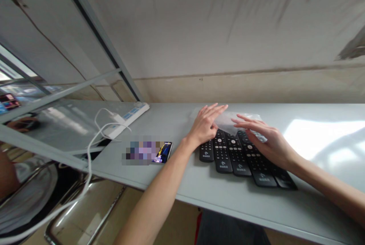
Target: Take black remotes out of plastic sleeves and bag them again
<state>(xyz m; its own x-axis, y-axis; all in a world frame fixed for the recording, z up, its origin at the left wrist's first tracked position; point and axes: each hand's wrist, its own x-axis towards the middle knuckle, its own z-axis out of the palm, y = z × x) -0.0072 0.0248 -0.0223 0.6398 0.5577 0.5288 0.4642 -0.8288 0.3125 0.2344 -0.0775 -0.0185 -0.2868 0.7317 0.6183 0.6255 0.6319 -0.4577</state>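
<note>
Several black remote controls (241,157) lie side by side in a row on the grey table, their buttons facing up. Across their far ends rests a thin clear plastic bag (226,121). My left hand (203,125) is over the far left end of the row, at the bag's left side, with its fingers stretched out to the right. Over the right part of the row, my right hand (264,138) has its fingers extended toward the bag and hides parts of the remotes below. Whether either hand presses on the plastic I cannot tell.
To the left lies a phone (162,153) with a lit screen, beside a blurred-out patch. A white power strip (127,121) with a white cable (89,153) stands at the table's left end, by a metal-framed partition. A person sits beyond it. A wall runs along the back.
</note>
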